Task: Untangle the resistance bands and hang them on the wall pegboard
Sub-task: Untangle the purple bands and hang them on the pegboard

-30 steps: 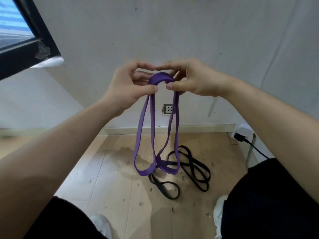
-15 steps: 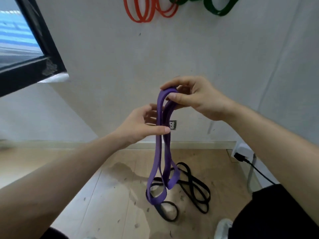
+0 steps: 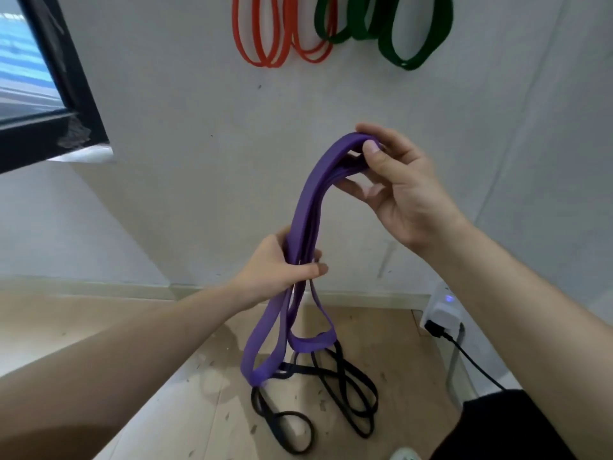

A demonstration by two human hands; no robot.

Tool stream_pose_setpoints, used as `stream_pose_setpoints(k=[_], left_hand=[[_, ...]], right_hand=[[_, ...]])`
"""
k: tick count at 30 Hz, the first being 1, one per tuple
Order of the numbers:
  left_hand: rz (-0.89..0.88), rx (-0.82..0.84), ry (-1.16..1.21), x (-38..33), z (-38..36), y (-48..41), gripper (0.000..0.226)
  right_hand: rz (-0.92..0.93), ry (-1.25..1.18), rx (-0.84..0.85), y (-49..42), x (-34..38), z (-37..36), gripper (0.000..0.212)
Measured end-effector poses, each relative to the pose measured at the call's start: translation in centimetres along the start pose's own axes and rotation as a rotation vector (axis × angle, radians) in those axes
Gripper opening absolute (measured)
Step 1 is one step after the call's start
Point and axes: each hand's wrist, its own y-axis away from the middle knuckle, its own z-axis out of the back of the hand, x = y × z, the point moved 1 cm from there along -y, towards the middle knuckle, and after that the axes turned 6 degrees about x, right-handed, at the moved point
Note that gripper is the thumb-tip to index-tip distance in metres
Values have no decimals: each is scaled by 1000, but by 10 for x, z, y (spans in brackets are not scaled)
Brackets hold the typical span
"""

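A dark-framed window (image 3: 43,94) fills the upper left corner. Lower down, the person's left hand (image 3: 282,270) reaches in from the left, its grip closed around the gathered strands of a wide purple rubber resistance band (image 3: 306,207) partway down its length. The band arches up and to the right, where the right hand (image 3: 394,184) pinches its folded top between thumb and fingers, so that grip is closed on the band too. Below the left hand, the purple loops hang free above the pale wooden floor (image 3: 166,410). On the floor just behind them lies a tangle of thin black resistance bands (image 3: 348,400). High on the white wall (image 3: 199,144), orange resistance bands (image 3: 275,38) hang beside green resistance bands (image 3: 411,38) to their right. A white plug adapter (image 3: 444,310) with a black cable sits at the wall's foot, far right.
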Motion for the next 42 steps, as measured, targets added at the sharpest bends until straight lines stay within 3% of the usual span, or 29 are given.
stream_pose_setpoints(k=[4, 8, 12, 14, 17, 18, 21, 28, 33, 38, 42], left_hand=[[8, -21, -104, 7, 7, -5, 32], [6, -25, -50, 0, 15, -6, 30], [-11, -107, 13, -10, 25, -8, 24], [-27, -143, 37, -14, 32, -8, 24], [-76, -155, 23, -23, 37, -5, 25], [-80, -144, 10, -25, 37, -5, 26], [-60, -102, -60, -25, 36, -3, 29], [-71, 10, -166, -31, 37, 3, 30], [-67, 32, -186, -32, 39, 7, 26], [-75, 45, -173, -33, 40, 11, 30], [-63, -33, -121, -31, 38, 9, 37]], right_hand=[[25, -65, -104, -4, 10, 23, 20], [2, -65, -211, -4, 10, 60, 20], [-179, -22, -284, 4, -2, 104, 32], [-399, 212, -240, 12, -15, 123, 40], [-649, 837, -76, 21, -28, 132, 43], [-653, 925, -41, 21, -29, 129, 42], [-541, 876, 52, 17, -33, 101, 37], [-442, 900, 397, 19, -55, 26, 53], [-344, 934, 376, 16, -59, 16, 43], [-367, 954, 446, 14, -57, 10, 29], [-306, 911, 349, 10, -44, 9, 23]])
